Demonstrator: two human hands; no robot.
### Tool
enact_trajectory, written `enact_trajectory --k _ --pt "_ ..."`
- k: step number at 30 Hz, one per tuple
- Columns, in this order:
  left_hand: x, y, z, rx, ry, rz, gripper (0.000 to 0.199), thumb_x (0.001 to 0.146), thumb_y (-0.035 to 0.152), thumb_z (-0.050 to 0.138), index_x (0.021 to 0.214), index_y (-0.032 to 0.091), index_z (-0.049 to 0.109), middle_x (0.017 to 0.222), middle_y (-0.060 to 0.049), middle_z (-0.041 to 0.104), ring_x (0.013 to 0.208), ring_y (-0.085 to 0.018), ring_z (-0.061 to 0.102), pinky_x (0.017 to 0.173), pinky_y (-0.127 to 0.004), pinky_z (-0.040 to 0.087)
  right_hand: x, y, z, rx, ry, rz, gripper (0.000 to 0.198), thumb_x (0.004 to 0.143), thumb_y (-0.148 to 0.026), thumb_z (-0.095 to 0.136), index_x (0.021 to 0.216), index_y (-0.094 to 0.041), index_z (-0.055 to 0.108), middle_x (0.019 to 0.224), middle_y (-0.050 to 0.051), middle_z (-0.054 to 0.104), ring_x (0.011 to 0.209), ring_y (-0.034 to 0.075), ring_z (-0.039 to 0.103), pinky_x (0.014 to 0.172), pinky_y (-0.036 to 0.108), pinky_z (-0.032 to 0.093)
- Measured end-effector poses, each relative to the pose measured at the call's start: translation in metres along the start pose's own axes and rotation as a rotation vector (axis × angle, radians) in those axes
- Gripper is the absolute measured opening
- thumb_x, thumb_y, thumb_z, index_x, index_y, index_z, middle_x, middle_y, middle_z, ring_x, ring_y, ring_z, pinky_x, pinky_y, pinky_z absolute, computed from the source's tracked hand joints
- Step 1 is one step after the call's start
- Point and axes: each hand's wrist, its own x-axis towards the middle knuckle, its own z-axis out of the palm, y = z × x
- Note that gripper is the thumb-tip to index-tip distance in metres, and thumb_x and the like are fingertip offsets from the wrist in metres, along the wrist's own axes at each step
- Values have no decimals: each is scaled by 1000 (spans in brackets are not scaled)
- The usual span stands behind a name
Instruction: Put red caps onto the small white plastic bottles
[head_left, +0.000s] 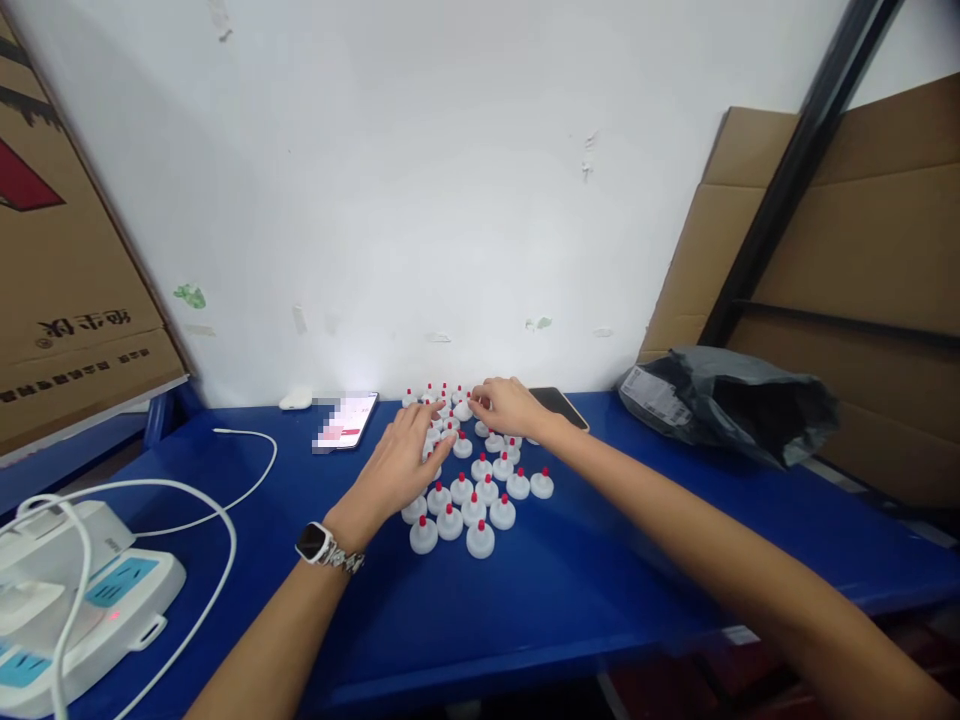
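Observation:
Several white bottle caps with red nozzle tips [480, 540] stand in a loose cluster on the blue table [450, 620]. My left hand [405, 455] reaches over the cluster's left side, its thumb apart from its outstretched fingers, and covers some caps. It appears to hold nothing. At the back of the cluster, my right hand [510, 405] has its fingertips closed at the red tip of one white nozzle cap [463, 411]. That cap looks slightly tilted. The right hand partly hides the caps behind and beneath it.
A lit phone [349, 420] and a small white case [295, 399] lie near the wall. Behind my right wrist is a dark phone [559, 405]. A grey plastic bag [727, 400] sits right; a power strip [112, 600] with white cables sits left. Cardboard boxes [75, 280] flank the table.

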Motion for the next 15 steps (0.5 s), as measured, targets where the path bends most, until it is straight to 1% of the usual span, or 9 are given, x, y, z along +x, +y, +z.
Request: enact_trajectory --k 3,5,8,11,13,15 --pt "-2 2 0 0 -27 3 43 96 45 40 132 22 45 124 -11 53 116 -28 49 97 -48 44 10 2 10 -114 -96 3 25 89 -31 47 88 -19 69 87 8 70 87 23 61 82 34 33" --pt "-2 3 3 -8 -35 14 41 96 45 40 129 22 47 122 -10 54 114 -28 50 96 -47 44 14 3 17 -153 -123 -9 26 88 -31 47 89 -19 70 90 10 71 92 25 61 86 37 32" --pt "-1 5 5 -17 -47 28 39 96 45 40 125 22 49 119 -9 55 110 -26 52 96 -46 44 20 4 23 -165 -140 -14 27 89 -31 47 91 -19 71 94 12 72 97 27 61 91 40 30" --pt "-1 6 6 -22 -70 35 37 96 46 39 122 22 51 118 -8 54 110 -26 52 95 -45 44 25 8 22 -109 -173 39 31 91 -39 47 95 -19 70 91 11 72 95 26 62 92 40 31" --pt "-1 6 5 -25 -78 37 37 96 46 38 122 23 51 118 -8 55 110 -25 52 95 -45 44 24 13 15 -29 -146 105 37 94 -44 42 98 -20 69 90 9 72 91 24 63 89 37 33" --pt "-1 7 5 -27 -75 43 36 96 46 38 121 23 52 117 -8 55 110 -25 52 95 -45 44 15 23 6 39 -60 161 39 97 -42 35 100 -21 68 91 7 72 87 20 63 82 32 36"
